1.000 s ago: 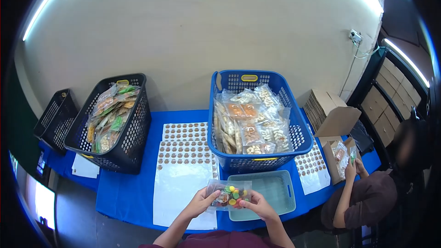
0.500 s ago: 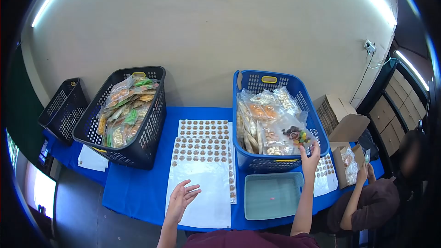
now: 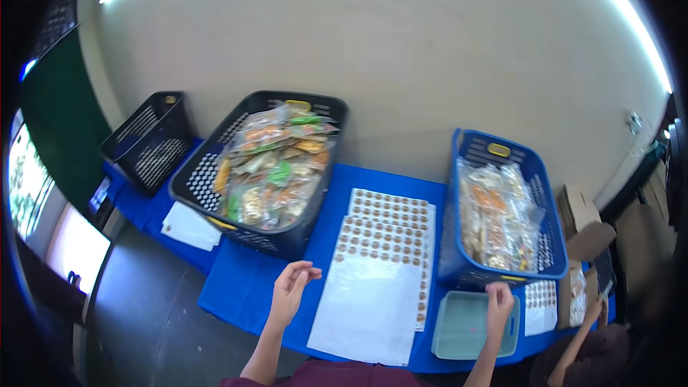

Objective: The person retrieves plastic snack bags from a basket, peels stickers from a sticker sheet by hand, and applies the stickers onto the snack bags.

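Note:
My left hand [image 3: 289, 294] hangs in the air between the black basket and the sticker sheets, holding nothing, its fingers loosely bent and a little apart. My right hand [image 3: 499, 306] is over the pale green tray [image 3: 442, 347], just below the front rim of the blue basket [image 3: 459, 267]. Its fingers are curled in, and no packet shows in them. Clear plastic packets [image 3: 494, 208] of dried food fill much of the blue basket. Sheets of round brown stickers [image 3: 380, 244] lie on the table, partly under a blank white sheet [image 3: 362, 312].
A black basket [image 3: 188, 197] piled with mixed packets [image 3: 276, 165] stands left, with another black basket [image 3: 147, 143] beyond it. White papers [image 3: 190, 228] lie between them. At right, a co-worker's hands [image 3: 596, 309] are beside a cardboard box [image 3: 573, 272]. Blue cloth [image 3: 236, 290] covers the table.
The packet of dark and coloured pieces has left my right hand, which has drawn back from the blue basket. My left hand's fingers have bent inward. The view has turned left and tilted.

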`<state>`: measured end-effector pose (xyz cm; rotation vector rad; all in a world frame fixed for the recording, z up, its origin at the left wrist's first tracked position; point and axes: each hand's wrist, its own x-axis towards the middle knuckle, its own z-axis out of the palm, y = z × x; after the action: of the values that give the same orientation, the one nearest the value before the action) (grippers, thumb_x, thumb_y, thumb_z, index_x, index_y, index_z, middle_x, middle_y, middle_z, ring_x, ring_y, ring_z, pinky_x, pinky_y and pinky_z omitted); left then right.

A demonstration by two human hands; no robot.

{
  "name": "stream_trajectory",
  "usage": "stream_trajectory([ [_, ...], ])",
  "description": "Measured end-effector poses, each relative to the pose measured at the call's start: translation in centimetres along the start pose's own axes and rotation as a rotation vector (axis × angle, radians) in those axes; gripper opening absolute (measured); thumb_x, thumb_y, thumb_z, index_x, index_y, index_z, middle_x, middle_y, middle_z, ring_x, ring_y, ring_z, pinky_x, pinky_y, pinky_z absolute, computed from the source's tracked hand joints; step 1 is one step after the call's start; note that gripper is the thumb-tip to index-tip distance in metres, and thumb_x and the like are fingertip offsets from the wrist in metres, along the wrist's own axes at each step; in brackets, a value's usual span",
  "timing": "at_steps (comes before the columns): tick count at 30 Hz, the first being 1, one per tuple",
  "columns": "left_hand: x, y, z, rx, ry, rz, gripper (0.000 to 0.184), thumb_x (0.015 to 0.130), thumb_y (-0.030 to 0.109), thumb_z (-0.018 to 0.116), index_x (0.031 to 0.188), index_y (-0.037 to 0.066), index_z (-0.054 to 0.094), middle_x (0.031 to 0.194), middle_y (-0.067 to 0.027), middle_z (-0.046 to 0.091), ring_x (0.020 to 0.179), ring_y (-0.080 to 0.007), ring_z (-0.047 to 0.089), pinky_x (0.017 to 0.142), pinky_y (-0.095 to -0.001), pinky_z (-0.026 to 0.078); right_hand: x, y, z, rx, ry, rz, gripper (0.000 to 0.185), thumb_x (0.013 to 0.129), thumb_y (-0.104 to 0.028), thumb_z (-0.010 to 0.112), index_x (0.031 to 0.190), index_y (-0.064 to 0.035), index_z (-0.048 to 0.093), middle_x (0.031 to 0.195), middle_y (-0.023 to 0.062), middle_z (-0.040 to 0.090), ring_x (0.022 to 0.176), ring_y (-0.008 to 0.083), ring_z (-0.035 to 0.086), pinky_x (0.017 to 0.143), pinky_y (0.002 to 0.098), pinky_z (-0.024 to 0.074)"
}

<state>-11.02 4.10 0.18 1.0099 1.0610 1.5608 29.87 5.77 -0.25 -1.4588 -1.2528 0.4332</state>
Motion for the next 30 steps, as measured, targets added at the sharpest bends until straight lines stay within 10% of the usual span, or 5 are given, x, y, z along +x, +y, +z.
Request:
stream_trajectory([
  [19,9.8,8.8,-12.4,0.290,0.160,0.435,0.014,0.090,0.004,0.040,0.095,-0.002,0.052,0.081,-0.0057,0.057,0.077,-0.0107,0.055,0.073,-0.0223,0.043,-13.8,-1.5,14.0,0.215,-0.209,0.262,0.021,0.084,-0.009,0.053,0.067,0.0027,0.054,0.073,0.0083,0.059,0.062,0.0100,0.054,0.059,0.0218,0.0435],
  [30,26.0,7.8,-8.8,0.625,-0.601,0.139,0.022,0.086,0.018,0.050,0.100,0.001,0.054,0.090,-0.0114,0.061,0.083,-0.0177,0.060,0.075,-0.0283,0.047,-15.0,-3.0,13.6,0.241,-0.071,0.299,0.015,0.086,-0.008,0.049,0.081,0.0043,0.055,0.076,0.0082,0.058,0.065,0.0115,0.055,0.060,0.0235,0.0461],
])
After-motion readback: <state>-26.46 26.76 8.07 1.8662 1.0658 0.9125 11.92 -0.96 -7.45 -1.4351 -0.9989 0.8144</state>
